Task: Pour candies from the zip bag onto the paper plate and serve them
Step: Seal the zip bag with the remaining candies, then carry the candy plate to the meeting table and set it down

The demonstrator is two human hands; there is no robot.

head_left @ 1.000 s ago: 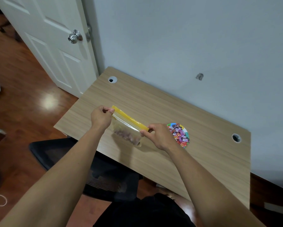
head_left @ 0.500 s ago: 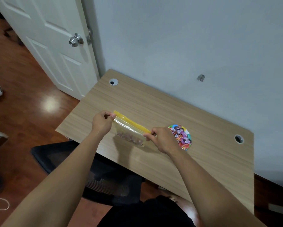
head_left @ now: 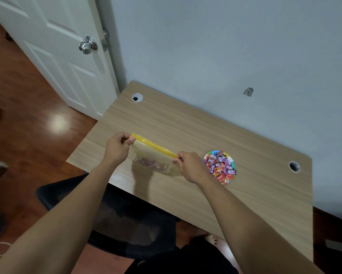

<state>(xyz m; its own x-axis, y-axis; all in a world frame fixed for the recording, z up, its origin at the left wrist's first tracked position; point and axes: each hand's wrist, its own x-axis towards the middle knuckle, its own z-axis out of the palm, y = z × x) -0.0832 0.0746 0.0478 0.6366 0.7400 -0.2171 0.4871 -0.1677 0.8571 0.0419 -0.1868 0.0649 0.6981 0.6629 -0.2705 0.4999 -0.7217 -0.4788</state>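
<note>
- Zip bag [head_left: 152,157] hangs stretched between my two hands, just above the desk [head_left: 186,125], its shadow falling on the wood beneath.
- Left hand [head_left: 116,146] pinches the bag's left top corner between thumb and curled fingers; right hand [head_left: 190,166] pinches the right top corner the same way, knuckles toward me.
- Bag: clear plastic, yellow strip along the top edge, tilted so the left end sits higher in view. I cannot tell whether the seal is open.
- Candies [head_left: 152,165] lie bunched along the bag's bottom edge, pinkish-brown through the plastic.
- Paper plate [head_left: 232,165] sits on the desk just right of my right hand, not touching it, heaped with wrapped sweets [head_left: 219,167] in red and purple.
- Against half a second ago: grips on both corners unchanged, bag in much the same spot over the desk, plate not moved.
</note>
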